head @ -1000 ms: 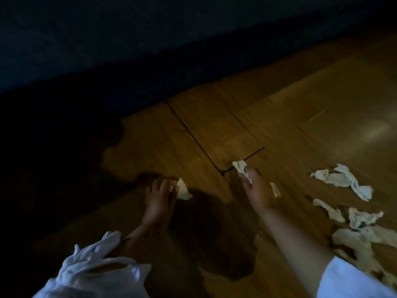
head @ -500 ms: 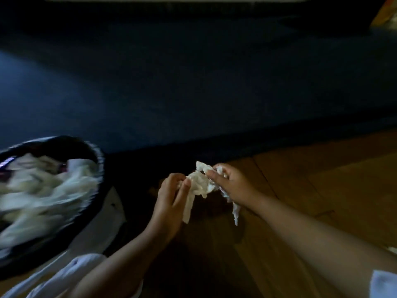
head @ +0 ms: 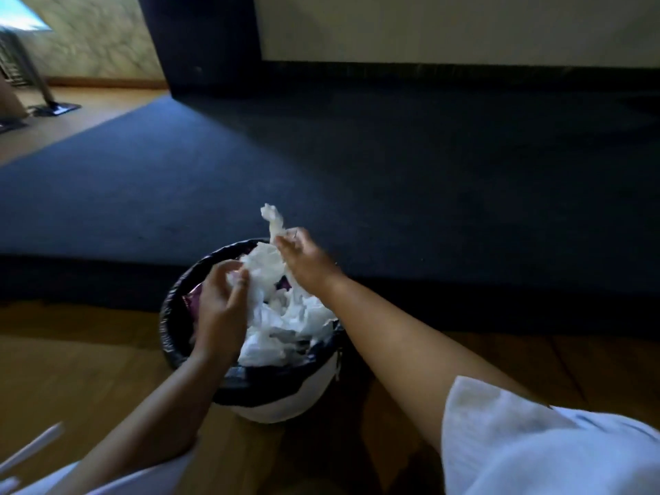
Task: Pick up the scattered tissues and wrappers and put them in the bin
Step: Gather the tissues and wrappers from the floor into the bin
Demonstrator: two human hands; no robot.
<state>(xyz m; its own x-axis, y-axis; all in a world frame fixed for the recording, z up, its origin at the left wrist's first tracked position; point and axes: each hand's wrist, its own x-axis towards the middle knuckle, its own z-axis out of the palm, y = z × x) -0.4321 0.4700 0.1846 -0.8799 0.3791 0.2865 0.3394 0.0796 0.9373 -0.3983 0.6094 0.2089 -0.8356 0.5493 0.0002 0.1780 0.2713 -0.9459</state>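
Both hands have swung from the floor point(head: 71, 369) to the bin point(head: 278, 405), lower centre. The right hand point(head: 307, 262) pinches a tissue point(head: 273, 223) over the heaped rim; the left hand point(head: 219, 309) curls beside it, grip unclear. Dropping looks next.

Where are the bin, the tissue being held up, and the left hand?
bin point(head: 285, 405): head view, white outer wall.
tissue point(head: 273, 219): head view, raised upper end.
left hand point(head: 220, 310): head view, back of hand.

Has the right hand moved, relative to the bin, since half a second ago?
Yes. The right hand, holding a tissue, was right of the bin over the wooden floor; now it is above the bin's opening.
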